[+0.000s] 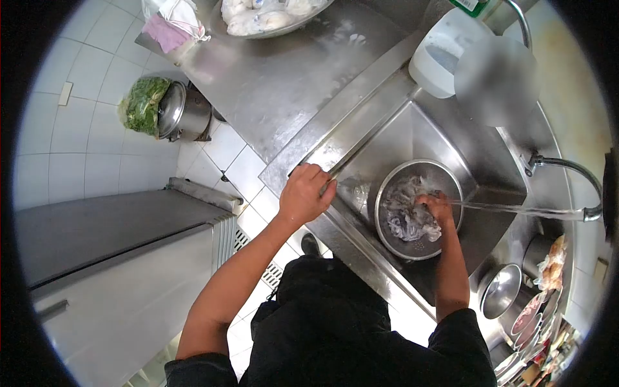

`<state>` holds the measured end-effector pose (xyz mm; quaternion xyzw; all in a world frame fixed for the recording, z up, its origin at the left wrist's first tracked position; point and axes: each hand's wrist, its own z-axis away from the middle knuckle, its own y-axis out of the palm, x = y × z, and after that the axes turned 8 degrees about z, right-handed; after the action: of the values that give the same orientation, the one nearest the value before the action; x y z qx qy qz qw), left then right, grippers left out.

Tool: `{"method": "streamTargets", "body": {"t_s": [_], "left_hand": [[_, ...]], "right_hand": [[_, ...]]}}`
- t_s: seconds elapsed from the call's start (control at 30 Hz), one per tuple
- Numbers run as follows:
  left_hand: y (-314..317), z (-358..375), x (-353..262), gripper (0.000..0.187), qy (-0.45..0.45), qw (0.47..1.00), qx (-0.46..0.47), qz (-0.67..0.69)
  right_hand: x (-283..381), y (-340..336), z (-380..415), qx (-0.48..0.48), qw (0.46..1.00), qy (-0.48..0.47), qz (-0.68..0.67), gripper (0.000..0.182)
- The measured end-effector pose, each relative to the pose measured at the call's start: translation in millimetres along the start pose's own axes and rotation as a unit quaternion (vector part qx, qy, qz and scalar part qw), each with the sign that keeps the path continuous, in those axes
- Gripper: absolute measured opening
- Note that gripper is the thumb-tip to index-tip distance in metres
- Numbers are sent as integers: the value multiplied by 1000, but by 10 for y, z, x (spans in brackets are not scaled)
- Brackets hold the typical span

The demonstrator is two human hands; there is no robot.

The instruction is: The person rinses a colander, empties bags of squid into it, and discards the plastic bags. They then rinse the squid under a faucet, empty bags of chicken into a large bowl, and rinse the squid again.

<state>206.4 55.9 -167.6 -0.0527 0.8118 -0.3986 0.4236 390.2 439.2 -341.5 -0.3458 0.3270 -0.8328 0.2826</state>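
Note:
In the head view my left hand (306, 193) is curled over the front rim of the steel sink (412, 126), its fingers bent around the edge. My right hand (437, 206) reaches into a round metal bowl (385, 229) inside the sink. Its fingers are bent into wet, greyish-white, translucent pieces (412, 226), whose kind I cannot make out. Water runs from the curved faucet (574, 164) in a stream across the bowl and my right hand. The fingertips are partly hidden among the pieces.
A white plastic container (432, 64) stands on the sink's far corner. A large metal bowl of white bags (277, 16) is on the steel counter (258, 77). Several bowls (501, 291) line the right side. A lidded pot (193, 113) stands below the counter, left.

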Motion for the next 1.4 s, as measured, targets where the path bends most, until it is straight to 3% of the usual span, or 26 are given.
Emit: {"method": "streamTargets", "body": {"t_s": [0.03, 0.1, 0.17, 0.27, 0.37, 0.47, 0.57, 0.67, 0.8, 0.9, 1.13, 1.23, 1.33, 1.4], "left_hand": [[7, -1, 7, 11, 2, 1000, -4, 1], [6, -4, 17, 11, 4, 1000, -3, 3], [-5, -13, 2, 11, 1, 1000, 7, 4], [-8, -26, -7, 11, -3, 1000, 9, 4], [8, -24, 0, 11, -4, 1000, 5, 3], [4, -16, -1, 11, -11, 1000, 13, -6], [-4, -18, 0, 11, -12, 1000, 16, -4], [-5, -12, 4, 11, -2, 1000, 4, -5], [-8, -13, 15, 11, -10, 1000, 10, 3], [15, -8, 6, 10, 0, 1000, -1, 2], [-3, -31, -25, 10, -10, 1000, 11, -1], [8, -30, -2, 10, -5, 1000, 14, 1], [10, -31, -2, 9, -10, 1000, 22, 2], [11, -41, -7, 9, -15, 1000, 25, 1]], "right_hand": [[39, -18, 17, -13, 999, 31, -37, 63], [139, -7, 62, -69, 995, 53, 52, 59], [260, 67, 138, -149, 942, 31, 299, 56], [486, 422, 148, -75, 985, 44, 149, 55], [398, 962, 71, -128, 971, -21, 198, 51], [463, 1063, -64, -76, 966, 75, 236, 51], [503, 798, -58, 14, 975, 59, 215, 50], [597, 466, 217, -114, 982, 38, 144, 52], [603, 269, 402, -212, 965, 115, 103, 66], [923, 398, 667, -245, 967, 68, 29, 75], [810, 845, 358, -183, 973, 45, 134, 97], [797, 921, 85, -116, 985, 104, 69, 97], [847, 865, -96, -138, 976, 167, 38, 98], [733, 735, -167, -129, 976, 175, -22, 88]]}}
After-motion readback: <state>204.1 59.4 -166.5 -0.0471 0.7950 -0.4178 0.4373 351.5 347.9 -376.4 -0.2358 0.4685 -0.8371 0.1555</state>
